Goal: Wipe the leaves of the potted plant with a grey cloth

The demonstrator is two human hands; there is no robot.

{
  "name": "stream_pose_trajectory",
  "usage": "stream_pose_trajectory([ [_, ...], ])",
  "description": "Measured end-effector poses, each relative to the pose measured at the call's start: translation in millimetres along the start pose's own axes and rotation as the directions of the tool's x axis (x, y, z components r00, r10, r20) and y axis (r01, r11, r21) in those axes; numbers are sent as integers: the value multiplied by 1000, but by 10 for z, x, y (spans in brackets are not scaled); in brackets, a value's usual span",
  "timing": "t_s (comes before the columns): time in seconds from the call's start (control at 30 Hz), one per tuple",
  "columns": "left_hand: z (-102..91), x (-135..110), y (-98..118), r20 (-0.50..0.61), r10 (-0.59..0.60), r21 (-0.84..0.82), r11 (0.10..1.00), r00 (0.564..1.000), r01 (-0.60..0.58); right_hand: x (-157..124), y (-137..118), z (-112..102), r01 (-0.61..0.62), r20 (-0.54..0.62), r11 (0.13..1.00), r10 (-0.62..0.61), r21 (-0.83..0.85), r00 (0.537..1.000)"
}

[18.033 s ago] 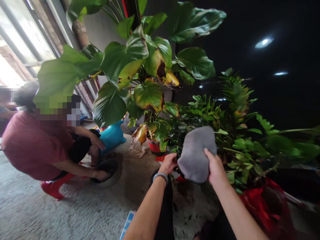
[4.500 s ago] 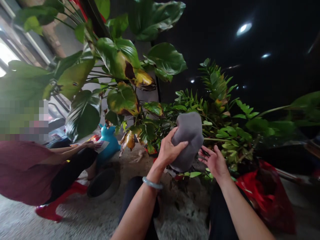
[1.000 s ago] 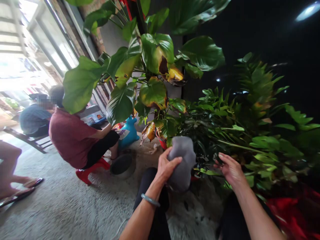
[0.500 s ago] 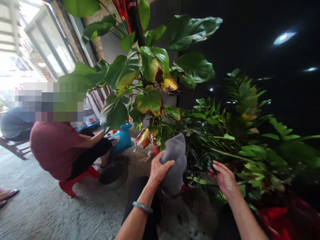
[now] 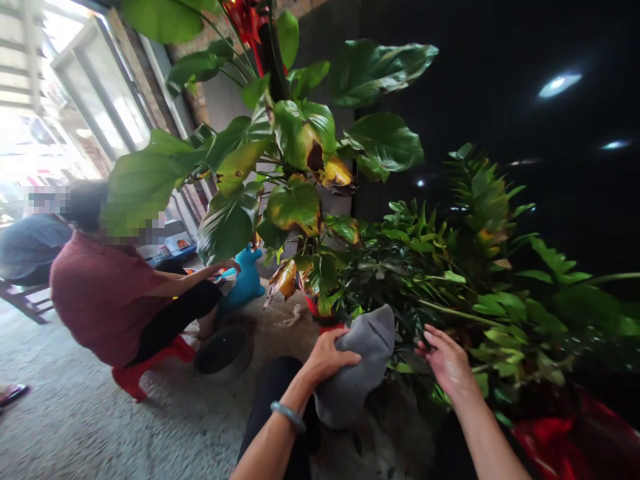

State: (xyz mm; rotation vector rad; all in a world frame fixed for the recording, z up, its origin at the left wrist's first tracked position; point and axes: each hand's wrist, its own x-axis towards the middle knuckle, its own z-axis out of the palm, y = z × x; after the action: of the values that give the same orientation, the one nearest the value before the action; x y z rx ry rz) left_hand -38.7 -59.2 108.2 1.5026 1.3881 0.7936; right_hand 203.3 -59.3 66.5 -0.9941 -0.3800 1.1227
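Note:
My left hand (image 5: 327, 360) grips a grey cloth (image 5: 357, 380) between thumb and fingers, and most of the cloth hangs below the hand. To the right is my right hand (image 5: 447, 363), palm turned inward and fingers loosely bent and apart. Its fingertips are beside the dark green leaves of a low bushy plant (image 5: 400, 267); I see nothing held in them. In front of me stands a large-leaved plant (image 5: 295, 207), some of its leaves yellow and brown at the edges.
On the left a person in a maroon shirt (image 5: 100, 293) sits on a red stool (image 5: 150, 367). A dark basin (image 5: 223, 353) and a blue animal-shaped toy (image 5: 245, 277) stand nearby. Red shiny wrapping (image 5: 565, 433) lies at lower right. A dark glossy wall (image 5: 480, 87) rises behind the plants.
My left hand has moved a little down and right with the cloth, which now tilts right. My right hand stays in nearly the same place. The seated person's arm has shifted toward the blue toy.

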Motion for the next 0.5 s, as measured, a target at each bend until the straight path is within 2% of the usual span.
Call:
stream_pose_trajectory([
  [0.03,-50,-54,30,-53,25,-35,999,998,-27,3,-2,-12,2,2,1000,-2,2,1000],
  [0.1,-183,-57,200,-266,89,-100,988,960,-120,9,-4,-23,4,8,1000,-4,9,1000],
  [0.17,-304,62,435,-489,154,-103,967,859,-232,14,2,-17,7,16,1000,-7,18,1000],
  [0.2,-338,146,542,-554,188,-87,956,811,-281,16,9,-8,9,19,1000,-9,23,1000],
  [0.23,-350,232,626,-575,222,-69,946,787,-317,17,17,2,12,21,1000,-12,27,1000],
  [0.27,-338,305,680,-559,242,-61,942,793,-331,18,25,13,14,23,999,-14,30,1000],
  [0.33,-259,373,689,-446,235,-68,953,863,-295,17,39,27,11,21,999,-12,30,1000],
  [0.43,-115,232,548,-168,138,-108,982,976,-158,10,36,22,-2,19,1000,2,27,1000],
  [0.5,-80,48,484,53,117,-151,983,992,-108,5,17,5,-9,19,999,9,31,1000],
])
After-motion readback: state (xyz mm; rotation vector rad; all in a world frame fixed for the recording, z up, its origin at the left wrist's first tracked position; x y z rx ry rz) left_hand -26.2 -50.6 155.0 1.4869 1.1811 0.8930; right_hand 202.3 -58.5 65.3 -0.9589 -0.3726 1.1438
